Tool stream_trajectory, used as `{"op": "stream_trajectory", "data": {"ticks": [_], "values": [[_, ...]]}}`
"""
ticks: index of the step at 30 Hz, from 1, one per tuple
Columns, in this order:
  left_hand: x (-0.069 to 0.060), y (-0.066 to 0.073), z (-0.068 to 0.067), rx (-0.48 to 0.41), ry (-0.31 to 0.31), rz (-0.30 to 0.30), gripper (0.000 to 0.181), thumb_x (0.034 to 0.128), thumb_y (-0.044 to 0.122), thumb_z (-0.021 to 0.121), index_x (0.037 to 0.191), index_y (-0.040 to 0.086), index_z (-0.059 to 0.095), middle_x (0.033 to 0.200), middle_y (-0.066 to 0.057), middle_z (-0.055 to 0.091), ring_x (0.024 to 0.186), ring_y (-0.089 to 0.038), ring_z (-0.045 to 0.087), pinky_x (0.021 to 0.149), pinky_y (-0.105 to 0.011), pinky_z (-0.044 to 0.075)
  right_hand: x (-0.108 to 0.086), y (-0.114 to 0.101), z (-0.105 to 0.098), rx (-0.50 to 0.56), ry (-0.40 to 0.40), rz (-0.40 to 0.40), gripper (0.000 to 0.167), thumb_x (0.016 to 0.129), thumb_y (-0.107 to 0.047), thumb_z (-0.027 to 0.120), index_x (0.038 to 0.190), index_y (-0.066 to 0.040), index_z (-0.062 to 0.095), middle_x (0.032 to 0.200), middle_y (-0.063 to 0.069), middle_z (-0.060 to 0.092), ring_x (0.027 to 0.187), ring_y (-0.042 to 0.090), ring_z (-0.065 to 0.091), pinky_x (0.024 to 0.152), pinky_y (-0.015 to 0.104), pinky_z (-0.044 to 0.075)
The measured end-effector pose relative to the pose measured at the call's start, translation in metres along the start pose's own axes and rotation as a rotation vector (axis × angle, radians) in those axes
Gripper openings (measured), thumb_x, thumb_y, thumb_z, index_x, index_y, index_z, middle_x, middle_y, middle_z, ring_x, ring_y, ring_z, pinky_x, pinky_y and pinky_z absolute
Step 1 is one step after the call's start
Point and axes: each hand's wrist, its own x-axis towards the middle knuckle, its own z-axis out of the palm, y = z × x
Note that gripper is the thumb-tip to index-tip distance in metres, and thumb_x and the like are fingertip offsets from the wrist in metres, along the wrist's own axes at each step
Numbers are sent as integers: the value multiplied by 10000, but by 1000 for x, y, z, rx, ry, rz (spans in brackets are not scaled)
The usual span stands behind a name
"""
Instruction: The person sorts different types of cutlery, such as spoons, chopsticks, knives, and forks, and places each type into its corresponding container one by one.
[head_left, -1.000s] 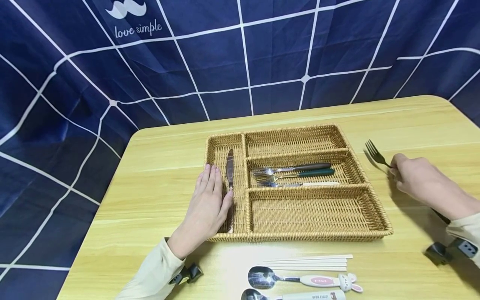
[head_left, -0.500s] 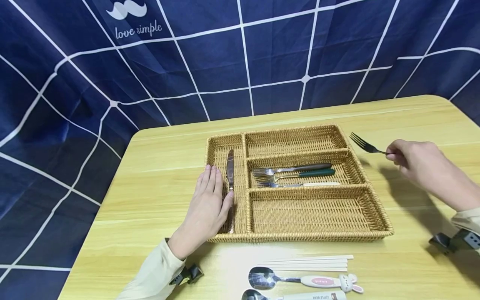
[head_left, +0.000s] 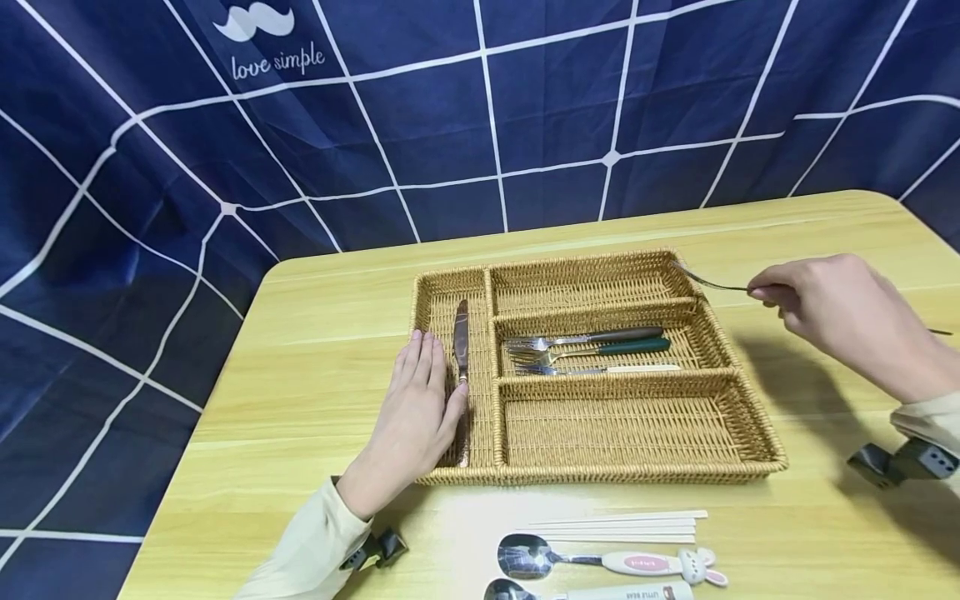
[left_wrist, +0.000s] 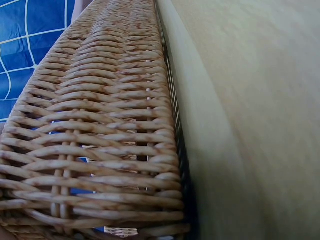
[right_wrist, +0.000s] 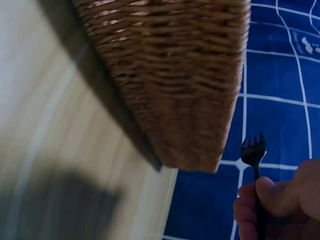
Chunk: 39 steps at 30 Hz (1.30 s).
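My right hand (head_left: 847,321) pinches a dark fork (right_wrist: 254,151) between thumb and fingers. In the head view its tines reach the top right corner of a wicker cutlery tray (head_left: 600,477), raised at about rim height. My left hand (head_left: 412,408) lies with straight fingers over the tray's left rim, thumb beside a table knife (head_left: 461,337) in the tall left compartment. The middle compartment holds a brown-handled fork (head_left: 626,333), a green-handled fork (head_left: 633,345) and a white-handled fork (head_left: 641,367). The left wrist view shows mostly the tray's woven wall (left_wrist: 110,125).
In front of the tray lie several white chopsticks (head_left: 622,530), a spoon with a rabbit handle (head_left: 637,562) and a second spoon (head_left: 622,592), partly cut off. A blue curtain (head_left: 555,108) with white lines hangs behind the wooden table (head_left: 315,333).
My right hand has lifted the fork off the right of the table and moved it up and left to the tray's top right corner. The left hand stays in place.
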Motion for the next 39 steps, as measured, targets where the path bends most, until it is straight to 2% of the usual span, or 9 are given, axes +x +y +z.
{"op": "stream_trajectory", "data": {"ticks": [7, 12, 22, 26, 30, 39], "values": [[0, 0, 0, -4, -1, -9, 612, 1041, 300, 379, 1437, -153, 260, 1510, -322, 209, 1451, -385, 86, 1192, -443, 63, 13, -15, 0, 26, 22, -47, 129, 733, 70, 724, 828, -18, 720, 721, 109, 701, 599, 303, 641, 563, 564, 490], [0, 1, 0, -19, -17, -28, 617, 1054, 324, 324, 1446, -145, 241, 1522, -312, 180, 1455, -361, 57, 1191, -431, 44, 20, -28, 2, 57, 24, -89, 147, 742, 87, 711, 830, -29, 734, 746, 94, 713, 636, 297, 665, 582, 543, 518], [0, 0, 0, -36, -12, -29, 605, 1060, 310, 306, 1452, -141, 215, 1524, -310, 161, 1455, -365, 59, 1190, -430, 42, 37, -57, 8, 115, 26, -227, 197, 688, 110, 758, 839, -16, 742, 790, 123, 725, 639, 314, 682, 549, 485, 559], [0, 1, 0, -39, -12, -30, 604, 1060, 307, 306, 1456, -137, 203, 1528, -308, 153, 1456, -363, 53, 1190, -430, 40, 41, -65, 9, 124, -2, -251, 146, 708, 43, 792, 823, -33, 744, 774, 101, 725, 612, 272, 680, 533, 440, 568], [0, 1, 0, -45, -9, -30, 597, 1058, 295, 321, 1455, -136, 203, 1528, -305, 152, 1456, -359, 49, 1190, -431, 41, 44, -69, 5, 119, -42, -256, 132, 728, 39, 781, 836, -31, 751, 781, 103, 728, 608, 260, 680, 526, 408, 570], [0, 1, -1, -39, -11, -33, 593, 1057, 289, 333, 1454, -134, 213, 1527, -308, 169, 1456, -357, 51, 1189, -433, 46, 56, -85, 2, 115, -85, -263, 82, 793, 11, 739, 846, -49, 758, 795, 89, 732, 620, 270, 680, 591, 451, 578]]}}
